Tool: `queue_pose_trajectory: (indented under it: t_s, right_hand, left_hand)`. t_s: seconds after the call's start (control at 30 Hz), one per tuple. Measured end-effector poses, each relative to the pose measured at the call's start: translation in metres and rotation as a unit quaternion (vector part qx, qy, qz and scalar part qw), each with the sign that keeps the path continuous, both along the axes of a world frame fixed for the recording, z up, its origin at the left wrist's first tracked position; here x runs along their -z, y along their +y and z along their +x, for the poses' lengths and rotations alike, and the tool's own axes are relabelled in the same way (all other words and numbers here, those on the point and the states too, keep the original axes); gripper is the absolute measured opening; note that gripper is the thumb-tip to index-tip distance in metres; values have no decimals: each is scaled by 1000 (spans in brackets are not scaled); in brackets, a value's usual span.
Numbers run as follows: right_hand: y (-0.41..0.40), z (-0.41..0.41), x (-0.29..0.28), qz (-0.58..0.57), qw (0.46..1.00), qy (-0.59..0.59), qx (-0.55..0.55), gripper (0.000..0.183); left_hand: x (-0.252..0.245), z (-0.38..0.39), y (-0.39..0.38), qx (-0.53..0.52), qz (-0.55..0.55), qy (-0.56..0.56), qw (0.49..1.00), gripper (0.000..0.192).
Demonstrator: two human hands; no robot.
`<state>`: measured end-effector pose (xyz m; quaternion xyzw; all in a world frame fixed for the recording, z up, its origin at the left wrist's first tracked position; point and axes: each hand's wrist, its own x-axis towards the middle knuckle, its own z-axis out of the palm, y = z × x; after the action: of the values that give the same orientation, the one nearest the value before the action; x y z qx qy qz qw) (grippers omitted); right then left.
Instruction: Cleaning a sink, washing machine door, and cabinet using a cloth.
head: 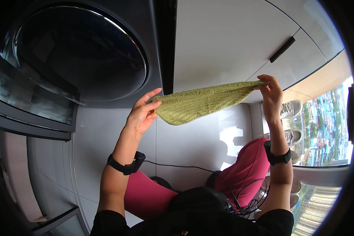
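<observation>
A green terry towel (200,101) is stretched out in the air in front of me, above the tiled floor. My left hand (143,113) pinches its left end between thumb and fingers. The right end, drawn to a narrow tip, is gripped by my right hand (271,94), which is raised higher than the left. Along its length the cloth looks folded, with its lower edge hanging in a curve. Each of my forearms carries a black strap with a small device.
At upper left is a dark front-loading machine with a round glass door (85,56). A pale cabinet (221,41) with a black handle (282,49) stands beside it. Shoes (292,109) line the window at right. A black cable (180,166) crosses the floor by my legs. Glass sliding doors (32,109) are at left.
</observation>
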<state>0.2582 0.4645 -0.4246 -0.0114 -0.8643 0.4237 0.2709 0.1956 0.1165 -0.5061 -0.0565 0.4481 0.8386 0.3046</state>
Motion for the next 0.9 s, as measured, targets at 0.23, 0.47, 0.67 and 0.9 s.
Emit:
queue_pose_trajectory:
  t_s: [0.23, 0.47, 0.67, 0.9]
  right_hand:
    - [-8, 0, -3, -13, 1000, 14, -18, 23]
    - [-2, 1, -2, 36, 998, 41, 5, 13]
    - [5, -6, 7, -81, 993, -72, -44, 15]
    - [-48, -23, 50, -162, 975, -150, 12, 21]
  left_hand:
    - [6, -3, 6, -106, -88, 56, 989, 29]
    - [-2, 4, 13, -167, -296, 257, 905, 20]
    - [18, -6, 1, -188, -383, 387, 818, 22]
    - [18, 0, 14, -96, -304, 270, 909, 24]
